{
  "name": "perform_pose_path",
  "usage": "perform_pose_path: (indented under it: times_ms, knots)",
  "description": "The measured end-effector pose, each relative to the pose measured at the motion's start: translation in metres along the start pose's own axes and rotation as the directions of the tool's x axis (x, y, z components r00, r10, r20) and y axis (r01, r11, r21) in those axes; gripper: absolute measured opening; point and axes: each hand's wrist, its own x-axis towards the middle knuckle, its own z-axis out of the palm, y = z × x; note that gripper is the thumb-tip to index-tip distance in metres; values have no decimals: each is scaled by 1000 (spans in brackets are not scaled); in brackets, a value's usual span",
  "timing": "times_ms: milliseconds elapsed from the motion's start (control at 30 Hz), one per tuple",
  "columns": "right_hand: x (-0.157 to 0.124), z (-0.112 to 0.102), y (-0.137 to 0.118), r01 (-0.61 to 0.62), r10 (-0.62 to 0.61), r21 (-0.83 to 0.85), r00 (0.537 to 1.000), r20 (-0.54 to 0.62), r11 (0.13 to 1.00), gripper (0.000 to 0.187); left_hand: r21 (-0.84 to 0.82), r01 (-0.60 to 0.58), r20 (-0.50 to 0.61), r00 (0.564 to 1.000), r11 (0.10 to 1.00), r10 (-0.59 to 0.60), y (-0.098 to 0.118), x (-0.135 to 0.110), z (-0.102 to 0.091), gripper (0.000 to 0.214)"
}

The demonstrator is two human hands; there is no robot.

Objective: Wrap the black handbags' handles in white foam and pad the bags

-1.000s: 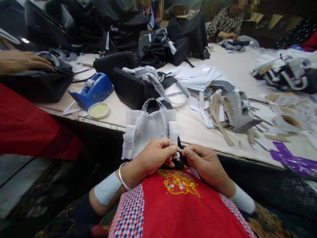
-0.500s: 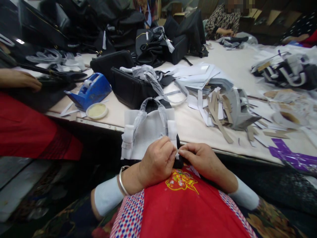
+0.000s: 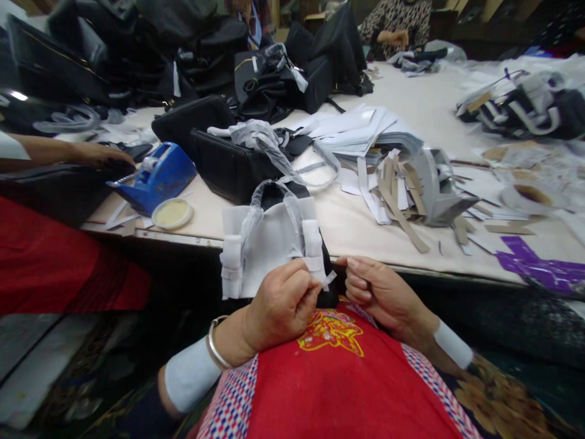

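Observation:
In front of my lap stands a black handbag (image 3: 326, 300), its front covered by a whitish sheet (image 3: 269, 244) and its handles (image 3: 292, 213) wrapped in clear film. White wrapping bands (image 3: 231, 268) sit at its sides. My left hand (image 3: 286, 299) is closed at the bag's lower right, and a small whitish strip (image 3: 329, 279) sticks out at its fingertips. Apart from the bag, to the right, I hold my right hand (image 3: 384, 296) with fingers curled; whether anything is inside them is hidden.
A blue tape dispenser (image 3: 158, 180) and a round dish (image 3: 172, 213) stand left, near a co-worker's hand (image 3: 103, 155). Behind the bag lies another black bag (image 3: 223, 167). Paper sheets (image 3: 361, 131), cardboard strips (image 3: 397, 195) and a grey dispenser (image 3: 441, 189) are on the right.
My right hand has drawn away to the right from my left hand, and the whitish strip now shows between them. The co-worker's hand on the left has reached further right.

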Motion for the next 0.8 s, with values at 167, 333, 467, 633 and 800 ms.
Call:
perform_pose_path:
  times_ms: [167, 333, 467, 633, 800]
  knots:
    - [-7, -10, -2, 375, -314, -480, 927, 205, 793, 37, -277, 444, 39, 892, 853, -451, 4, 0, 4, 19]
    - [-1, -13, -3, 473, -361, -723, 875, 321, 503, 14, -465, 734, 235, 641, 495, -730, 9, 4, 4, 23]
    - [-1, -9, 0, 389, -317, -732, 916, 245, 559, 24, -483, 786, 281, 556, 385, -783, 11, 2, 6, 23]
    - [-3, -5, 1, 175, -201, -741, 978, 56, 648, 26, -431, 834, 274, 486, 345, -830, 11, -8, 14, 23]
    - [5, 0, 3, 169, -236, -800, 971, 35, 576, 26, -344, 821, 154, 527, 455, -836, 12, -11, 18, 22]
